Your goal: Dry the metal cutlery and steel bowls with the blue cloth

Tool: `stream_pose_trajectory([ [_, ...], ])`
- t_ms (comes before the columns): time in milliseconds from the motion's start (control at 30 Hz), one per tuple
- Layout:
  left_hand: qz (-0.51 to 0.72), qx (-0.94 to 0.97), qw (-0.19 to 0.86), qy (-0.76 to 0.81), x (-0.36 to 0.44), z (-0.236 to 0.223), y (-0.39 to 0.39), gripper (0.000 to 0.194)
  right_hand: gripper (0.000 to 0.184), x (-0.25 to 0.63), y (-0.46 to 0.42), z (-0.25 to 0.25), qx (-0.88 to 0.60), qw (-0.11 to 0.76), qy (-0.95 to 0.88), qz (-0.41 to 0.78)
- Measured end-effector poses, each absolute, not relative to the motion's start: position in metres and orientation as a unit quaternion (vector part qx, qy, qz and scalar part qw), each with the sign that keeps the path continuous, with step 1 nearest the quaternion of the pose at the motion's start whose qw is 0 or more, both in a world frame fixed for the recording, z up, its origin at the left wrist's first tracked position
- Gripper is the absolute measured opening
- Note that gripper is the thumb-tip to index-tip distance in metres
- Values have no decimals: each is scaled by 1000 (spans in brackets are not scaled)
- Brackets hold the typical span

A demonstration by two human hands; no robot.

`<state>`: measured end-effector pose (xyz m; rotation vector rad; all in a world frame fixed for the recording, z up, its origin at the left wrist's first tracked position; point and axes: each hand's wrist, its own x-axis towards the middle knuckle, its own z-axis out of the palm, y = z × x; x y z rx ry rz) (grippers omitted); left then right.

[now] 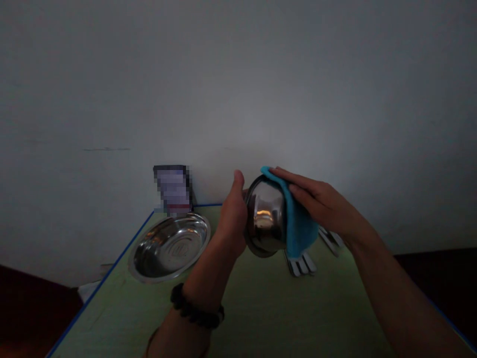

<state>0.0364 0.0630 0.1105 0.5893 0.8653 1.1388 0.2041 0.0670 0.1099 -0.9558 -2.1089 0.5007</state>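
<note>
Steel bowl (266,216) apparently being wiped; steady rim grip is needed for next stroke. Rim is held by left hand (234,221), thumb up, other fingers mostly hidden. Blue cloth (300,232) is pressed on base side by right hand (328,206), fingers straight, pinch can't be told. Bowl is tipped between hands above table (279,313), basin (169,253) set left, cutlery (302,267) right

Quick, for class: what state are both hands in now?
Left hand: holding the deep, round, silvery metal bowl by its rim.
Right hand: holding a blue cloth against the bowl's base.
</note>
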Motion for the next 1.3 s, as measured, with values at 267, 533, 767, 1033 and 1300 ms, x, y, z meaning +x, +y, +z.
stream_pose_trajectory([
  [267, 554, 273, 725, 305, 38, 112, 63, 23, 34, 186, 69, 102, -356, 418, -832, 75],
  [533, 500, 217, 816, 195, 28, 111, 69, 50, 35, 158, 58, 98, -329, 353, -874, -56],
  [767, 528, 189, 799, 216, 24, 112, 71, 43, 32, 157, 57, 98, -316, 351, -878, -76],
  [1033, 516, 200, 805, 212, 20, 111, 72, 42, 31, 159, 64, 96, -320, 344, -879, -84],
  [1300, 602, 204, 729, 255, 14, 115, 80, 44, 18, 172, 64, 100, -246, 357, -901, -22],
])
